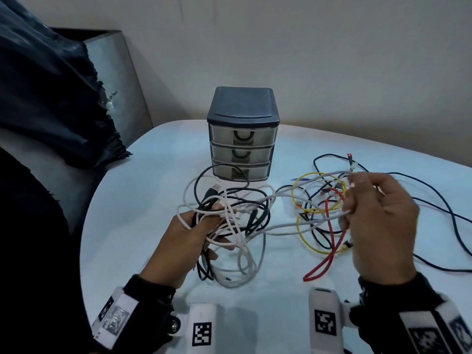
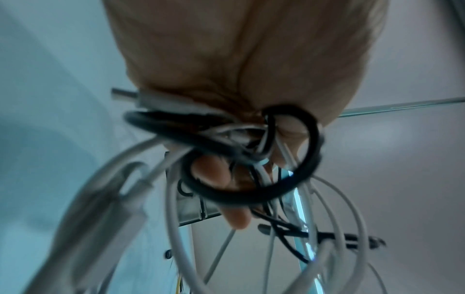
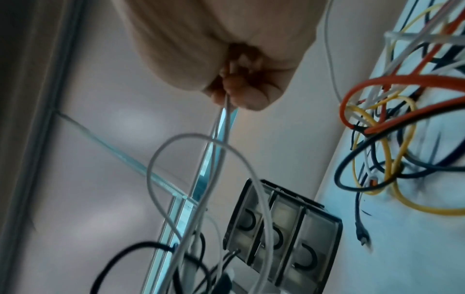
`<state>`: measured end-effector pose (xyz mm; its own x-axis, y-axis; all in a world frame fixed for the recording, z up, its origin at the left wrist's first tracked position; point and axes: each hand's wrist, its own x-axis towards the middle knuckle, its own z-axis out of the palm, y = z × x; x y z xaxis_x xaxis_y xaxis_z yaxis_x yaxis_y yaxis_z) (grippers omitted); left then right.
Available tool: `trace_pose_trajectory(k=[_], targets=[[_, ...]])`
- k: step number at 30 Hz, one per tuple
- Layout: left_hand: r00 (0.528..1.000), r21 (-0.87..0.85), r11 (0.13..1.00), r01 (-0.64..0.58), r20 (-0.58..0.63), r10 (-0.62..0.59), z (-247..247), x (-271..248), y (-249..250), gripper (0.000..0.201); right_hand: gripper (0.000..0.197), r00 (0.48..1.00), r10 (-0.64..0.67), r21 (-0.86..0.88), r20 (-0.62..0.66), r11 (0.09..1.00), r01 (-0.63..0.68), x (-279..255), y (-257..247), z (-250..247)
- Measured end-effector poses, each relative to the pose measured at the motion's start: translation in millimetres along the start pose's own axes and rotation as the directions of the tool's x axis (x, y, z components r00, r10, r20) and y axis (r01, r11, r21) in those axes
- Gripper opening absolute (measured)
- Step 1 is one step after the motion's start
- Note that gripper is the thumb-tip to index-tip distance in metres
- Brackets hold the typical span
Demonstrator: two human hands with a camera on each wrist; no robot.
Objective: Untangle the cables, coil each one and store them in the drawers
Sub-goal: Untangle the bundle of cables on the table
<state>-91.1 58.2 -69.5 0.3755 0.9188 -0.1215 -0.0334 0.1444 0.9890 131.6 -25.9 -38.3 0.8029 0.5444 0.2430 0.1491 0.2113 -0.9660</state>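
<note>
the left hand (image 1: 187, 240) grips a bundle of white and black cables (image 1: 231, 213) above the near counter (image 1: 143, 190). the right hand (image 1: 378, 215) pinches a white cable (image 3: 227, 127) raised over the red and yellow tangle (image 1: 324, 215) to the right. the drawer unit (image 1: 242, 135) stands farther back, its three drawers closed.

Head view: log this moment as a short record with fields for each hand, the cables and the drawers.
left hand: grips a bundle of white and black cables above the table
right hand: pinches a white cable that runs across to the bundle
loose cables: yellow cable, red cable and dark ones tangled on the table under the right hand
drawer unit: three drawers, all closed
coiling: none coiled or stored yet
</note>
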Motion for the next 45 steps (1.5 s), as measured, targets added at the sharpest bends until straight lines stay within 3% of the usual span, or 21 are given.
trace_pose_trajectory(k=[4,6,11,15,17,22,27,30,34,35,37,38,40,42,45], targets=[[0.996,-0.132,0.99,0.043,-0.068,-0.053,-12.6,4.7,0.1,0.028,0.016,0.963,0.054,0.164,-0.264,0.986,-0.011,18.2,-0.1,-15.9],[0.993,-0.233,0.97,0.066,-0.082,-0.088,-17.8,7.3,1.0,0.026,0.016,0.954,0.075,0.169,-0.29,0.985,-0.026,23.9,1.1,-23.0],[0.981,-0.442,0.886,0.142,-0.059,-0.187,-17.6,7.8,7.6,0.023,0.012,0.989,0.148,0.097,-0.012,0.984,-0.147,14.3,1.2,-14.1],[0.975,-0.537,0.823,0.187,-0.003,-0.223,-16.2,9.0,9.0,0.017,0.015,0.948,0.222,0.051,0.23,0.97,-0.239,-2.5,-2.2,3.7],[0.973,-0.585,0.787,0.196,0.012,-0.232,-13.5,9.9,6.4,0.016,0.025,0.94,0.225,-0.022,0.255,0.974,-0.227,-14.2,1.5,13.6],[0.962,-0.697,0.679,0.232,0.063,-0.264,-9.9,14.3,1.6,0.019,0.05,0.948,0.08,-0.209,0.308,0.978,-0.015,-43.2,11.8,29.1],[0.957,-0.8,0.546,0.251,0.118,-0.266,-17.9,14.4,1.5,0.027,0.074,0.939,0.094,-0.327,0.332,0.945,0.021,-50.1,21.2,30.5],[0.955,-0.811,0.525,0.258,0.133,-0.264,-21.8,16.2,-2.1,0.027,0.055,0.922,0.037,-0.368,0.386,0.923,0.117,-50.9,22.2,28.5],[0.953,-0.823,0.5,0.271,0.157,-0.258,-17.2,18.1,-9.1,0.04,0.033,0.801,0.039,-0.445,0.597,0.847,0.29,-59.1,20.5,35.2],[0.952,-0.826,0.491,0.277,0.17,-0.253,-14.9,17.3,-9.8,0.041,0.03,0.8,0.056,-0.451,0.597,0.848,0.277,-60.2,20.4,37.8],[0.946,-0.84,0.443,0.312,0.229,-0.232,-14.1,17.1,-13.5,0.014,0.018,0.822,0.048,-0.425,0.567,0.872,0.242,-57.9,21.1,40.3],[0.942,-0.852,0.405,0.331,0.269,-0.203,-15.4,17.7,-14.4,0.013,0.014,0.826,0.027,-0.412,0.563,0.876,0.252,-55.5,21.0,40.1],[0.938,-0.878,0.331,0.346,0.308,-0.161,-22.3,22.0,-22.1,0.047,0.01,0.799,-0.008,-0.411,0.601,0.855,0.318,-51.0,20.1,37.0],[0.942,-0.889,0.312,0.335,0.305,-0.142,-27.1,23.6,-20.6,0.057,0.012,0.76,-0.013,-0.399,0.65,0.846,0.355,-48.3,22.2,33.1],[0.944,-0.889,0.318,0.331,0.305,-0.127,-29.2,24.2,-19.3,0.06,0.031,0.701,0.057,-0.402,0.711,0.851,0.339,-50.8,24.2,32.7]])
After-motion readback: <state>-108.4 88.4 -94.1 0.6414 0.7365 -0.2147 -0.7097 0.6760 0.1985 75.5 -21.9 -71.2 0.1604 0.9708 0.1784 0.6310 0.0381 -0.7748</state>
